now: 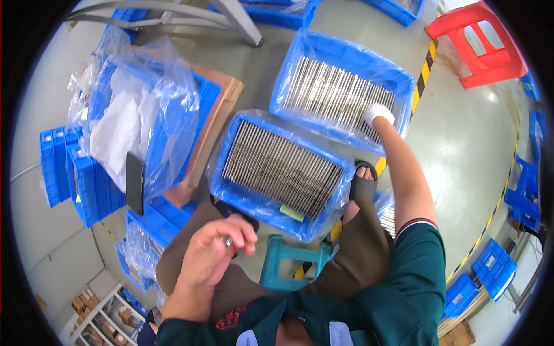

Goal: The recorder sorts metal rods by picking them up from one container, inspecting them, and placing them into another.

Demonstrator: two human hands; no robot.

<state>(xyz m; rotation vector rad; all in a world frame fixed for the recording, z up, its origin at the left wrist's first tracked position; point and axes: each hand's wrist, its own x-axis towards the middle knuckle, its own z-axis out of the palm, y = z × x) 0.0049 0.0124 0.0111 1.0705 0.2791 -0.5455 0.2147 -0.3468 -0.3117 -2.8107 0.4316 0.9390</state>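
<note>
My left hand [210, 249], bare, is raised over my lap with its fingers closed round a small shiny metal piece [228, 242]. Only the end of that piece shows. My right hand [380, 114] wears a white glove and reaches into the right end of the far blue crate [276, 95]. Its fingers are hidden among a row of bright, thin metal strips [332, 86]. Nearer to me a second blue crate [222, 193] holds a row of darker metal strips [277, 167], with a yellowish slip [291, 213] at its front. Clear plastic lines both crates.
A teal stool [276, 262] stands between my legs. On the left, a plastic-wrapped blue crate [193, 124] sits on a wooden pallet [231, 89], with a dark flat object [134, 183] at its edge. A red stool [490, 57] stands far right, past yellow-black floor tape [426, 72].
</note>
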